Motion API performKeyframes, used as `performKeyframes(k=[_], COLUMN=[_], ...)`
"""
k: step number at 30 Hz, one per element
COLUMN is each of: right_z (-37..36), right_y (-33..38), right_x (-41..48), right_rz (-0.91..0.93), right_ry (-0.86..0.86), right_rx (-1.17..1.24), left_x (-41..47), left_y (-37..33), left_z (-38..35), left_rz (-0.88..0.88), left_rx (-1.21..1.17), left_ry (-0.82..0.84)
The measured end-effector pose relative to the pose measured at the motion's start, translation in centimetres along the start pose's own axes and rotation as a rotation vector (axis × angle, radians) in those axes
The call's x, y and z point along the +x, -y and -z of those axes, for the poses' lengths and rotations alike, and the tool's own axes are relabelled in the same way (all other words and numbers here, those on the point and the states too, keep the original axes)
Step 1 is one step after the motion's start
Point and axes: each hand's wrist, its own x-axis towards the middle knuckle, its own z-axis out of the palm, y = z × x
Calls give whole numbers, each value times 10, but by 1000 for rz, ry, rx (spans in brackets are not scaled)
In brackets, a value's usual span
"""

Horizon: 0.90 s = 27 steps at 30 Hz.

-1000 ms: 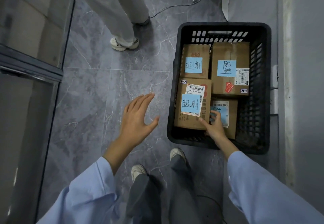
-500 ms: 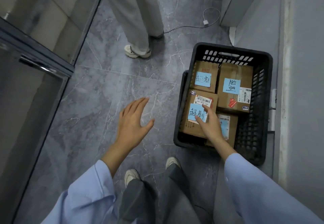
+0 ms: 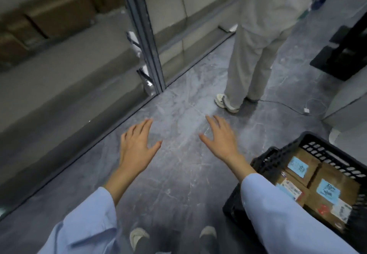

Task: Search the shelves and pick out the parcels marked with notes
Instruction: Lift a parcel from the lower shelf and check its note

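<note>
A black plastic crate point(image 3: 264, 162) stands on the floor at the lower right. Inside it lie several brown cardboard parcels point(image 3: 327, 200), each with a blue handwritten note point(image 3: 297, 167) on top. Both my hands hover over the bare floor, left of the crate, with fingers spread and nothing in them. My left hand point(image 3: 137, 146) is at the centre. My right hand point(image 3: 220, 136) is beside it, clear of the crate. A grey metal shelf unit point(image 3: 145, 41) with blurred brown boxes point(image 3: 59, 15) runs along the left.
Another person in light grey trousers point(image 3: 254, 51) and white shoes stands ahead on the grey marble floor. A white cable with a charger point(image 3: 306, 111) lies to the right. A black stand base point(image 3: 337, 63) is at the far right. My own shoes show at the bottom.
My right hand left the parcels in the crate and moved left over the floor. The view swung up and left toward the shelves, so the crate slid to the lower right.
</note>
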Motion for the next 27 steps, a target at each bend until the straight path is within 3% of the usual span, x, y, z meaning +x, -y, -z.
performKeyframes(k=[16, 27], right_z=[-29, -70], right_y=[467, 673], right_x=[81, 73], right_rz=[642, 876], right_ry=[116, 148], right_rx=[-175, -169], left_x=[-95, -135], left_y=[334, 473], left_z=[252, 347], left_rz=[498, 709], left_rx=[181, 203], left_ry=[-374, -486])
